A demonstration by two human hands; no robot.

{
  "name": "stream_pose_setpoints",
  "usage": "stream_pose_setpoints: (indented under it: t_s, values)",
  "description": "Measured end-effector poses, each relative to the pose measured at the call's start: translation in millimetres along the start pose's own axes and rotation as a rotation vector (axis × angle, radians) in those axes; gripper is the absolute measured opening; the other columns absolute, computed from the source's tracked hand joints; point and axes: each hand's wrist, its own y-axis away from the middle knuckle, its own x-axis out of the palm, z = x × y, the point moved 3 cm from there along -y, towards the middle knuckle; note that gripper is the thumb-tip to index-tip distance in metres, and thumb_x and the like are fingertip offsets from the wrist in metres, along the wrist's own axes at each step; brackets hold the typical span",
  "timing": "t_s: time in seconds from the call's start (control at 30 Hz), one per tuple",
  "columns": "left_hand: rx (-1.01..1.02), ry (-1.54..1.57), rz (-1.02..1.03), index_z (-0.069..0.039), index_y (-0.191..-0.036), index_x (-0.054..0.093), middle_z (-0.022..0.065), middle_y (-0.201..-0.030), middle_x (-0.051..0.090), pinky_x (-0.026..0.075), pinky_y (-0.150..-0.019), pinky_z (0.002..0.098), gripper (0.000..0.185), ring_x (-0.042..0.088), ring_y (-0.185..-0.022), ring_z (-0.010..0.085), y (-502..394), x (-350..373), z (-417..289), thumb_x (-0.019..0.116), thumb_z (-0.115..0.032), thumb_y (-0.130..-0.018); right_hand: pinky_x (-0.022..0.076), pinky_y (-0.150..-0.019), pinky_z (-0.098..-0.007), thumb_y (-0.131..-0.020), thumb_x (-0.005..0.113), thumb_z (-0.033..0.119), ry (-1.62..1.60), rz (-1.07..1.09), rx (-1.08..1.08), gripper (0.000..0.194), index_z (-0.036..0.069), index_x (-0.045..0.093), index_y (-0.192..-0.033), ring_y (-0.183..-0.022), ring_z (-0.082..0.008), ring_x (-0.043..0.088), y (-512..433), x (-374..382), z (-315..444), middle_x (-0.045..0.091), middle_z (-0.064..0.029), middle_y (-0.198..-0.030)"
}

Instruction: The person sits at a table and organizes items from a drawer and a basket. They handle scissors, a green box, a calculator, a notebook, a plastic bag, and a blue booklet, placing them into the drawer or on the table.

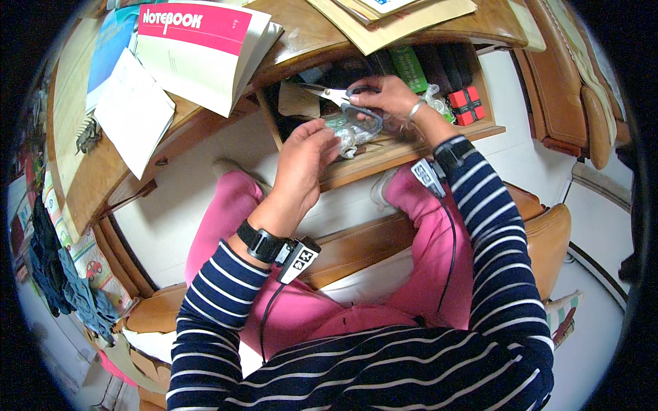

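My right hand [393,97] holds a pair of scissors [334,95] by its dark grey handles, over an open wooden drawer [380,160]. The metal blades point left into the drawer. My left hand [303,159] is at the drawer's front left, fingers bent together beside a clear plastic bag [349,134]. Whether those fingers grip the bag or only touch it cannot be made out. Behind the blades lies a tan paper piece [298,100] inside the drawer.
The drawer also holds a red box with black ribbon [467,106], a green booklet [408,67] and dark objects. On the wooden desk [303,46] lie a notebook [190,56], a folded white paper [134,110] and brown envelopes [401,31]. A brown chair [560,97] stands right.
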Motion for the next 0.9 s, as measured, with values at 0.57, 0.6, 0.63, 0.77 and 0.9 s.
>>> stream_pose_setpoints:
  t_s: [0.57,0.6,0.63,0.77,0.9]
  values:
    - [-0.197,-0.172,0.229,-0.001,-0.109,0.06,0.0112,-0.106,0.068,0.055,-0.08,0.0262,0.018,0.066,-0.089,0.0168,12.8,16.8,6.9,0.058,-0.012,-0.095,0.0497,-0.087,-0.0458,-0.089,0.065,0.034,1.213,-0.28,-0.454,0.03,0.015,0.072,-0.111,-0.102,-0.0356,0.06,-42.9,25.8,-21.5,0.065,-0.0158,-0.104]
    - [-0.198,-0.175,0.23,-0.001,-0.109,0.06,0.0112,-0.105,0.068,0.055,-0.08,0.0261,0.018,0.066,-0.088,0.0167,12.4,17.3,7.3,0.058,-0.012,-0.095,0.0498,-0.088,-0.046,-0.089,0.064,0.034,1.201,-0.293,-0.493,0.032,0.014,0.071,-0.113,-0.102,-0.0356,0.06,-38.0,21.0,-19.6,0.065,-0.016,-0.105]
    - [-0.202,-0.176,0.228,-0.001,-0.109,0.06,0.0112,-0.105,0.068,0.055,-0.08,0.0261,0.018,0.066,-0.088,0.0165,12.4,17.5,8.0,0.058,-0.012,-0.095,0.0499,-0.088,-0.0462,-0.089,0.064,0.034,1.209,-0.287,-0.459,0.034,0.013,0.07,-0.115,-0.103,-0.0357,0.06,-32.8,16.7,-20.1,0.065,-0.0162,-0.107]
    - [-0.199,-0.195,0.231,-0.001,-0.109,0.06,0.0109,-0.105,0.068,0.055,-0.08,0.0263,0.017,0.067,-0.088,0.0161,13.2,17.2,9.4,0.058,-0.011,-0.095,0.0539,-0.077,-0.0473,-0.083,0.067,0.021,1.444,-0.613,-0.335,0.026,0.007,0.069,-0.104,-0.09,-0.0379,0.062,3.6,-35.0,-7.2,0.064,-0.02,-0.098]
    - [-0.201,-0.198,0.251,-0.001,-0.108,0.06,0.0105,-0.105,0.068,0.055,-0.08,0.0265,0.017,0.067,-0.087,0.0162,14.3,21.2,10.2,0.057,-0.011,-0.095,0.0562,-0.075,-0.0461,-0.08,0.075,0.04,1.41,-0.8,-0.025,0.043,0.002,0.064,-0.097,-0.087,-0.0375,0.066,19.9,-78.4,-4.9,0.066,-0.0205,-0.095]
